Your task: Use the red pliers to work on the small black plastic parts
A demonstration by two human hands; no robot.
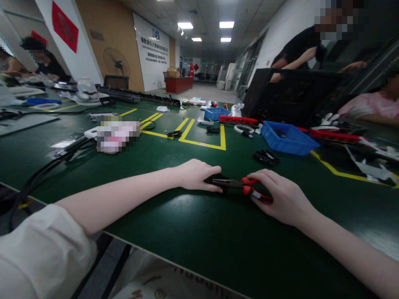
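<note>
In the head view, my right hand (280,195) is wrapped around the red and black handles of long-nose pliers (246,189). The handles are spread, and the metal jaws point left toward my left hand. My left hand (198,174) grips a small dark object (215,178) between thumb and fingers; its kind is hard to make out against the dark green table. The plier tips lie over or against this object, and I cannot tell whether they pinch it. Beyond my right hand lies a bundle of black cables (266,157).
A blue bin (288,139) stands at the right, and a smaller blue basket (216,113) farther back. Yellow tape (202,144) marks the green table (174,232). Black cables (59,160) run over the left side. Co-workers (299,50) are at the right and far left.
</note>
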